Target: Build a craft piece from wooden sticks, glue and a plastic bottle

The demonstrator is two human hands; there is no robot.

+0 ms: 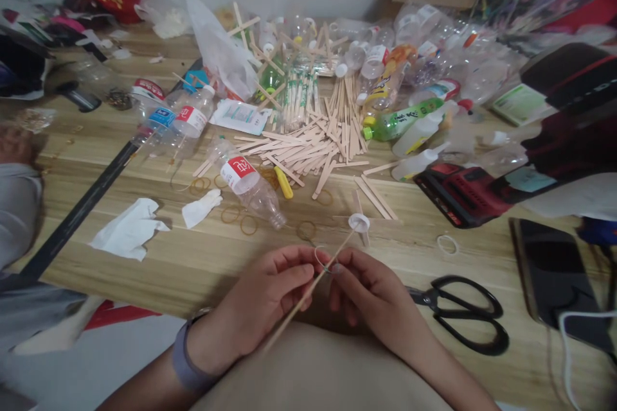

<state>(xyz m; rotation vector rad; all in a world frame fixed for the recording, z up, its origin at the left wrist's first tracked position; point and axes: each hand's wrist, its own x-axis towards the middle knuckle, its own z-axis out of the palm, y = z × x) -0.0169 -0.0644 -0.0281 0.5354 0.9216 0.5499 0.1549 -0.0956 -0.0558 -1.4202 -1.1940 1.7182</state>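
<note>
Low over the table's front edge, a thin wooden skewer (289,320) slants up and away between my hands. A white bottle cap (359,223) sits at its far end, beside small crossed wooden sticks. My left hand (263,295) is closed, with thumb and fingers around the skewer's middle. My right hand (380,295) pinches a thin rubber band (317,252) where it meets the skewer, and part of its loop stands up between the fingertips. Exactly how the band runs around the skewer is hidden by my fingers. Black-handled scissors (463,308) lie right of my right hand.
Plastic bottles (248,183), a pile of craft sticks (308,148), a yellow tube (283,182) and rubber bands (249,225) lie ahead. White gloves (130,228) are left. A red-black power tool (463,196) and a phone (554,276) are right. Another person's sleeve (18,212) shows left.
</note>
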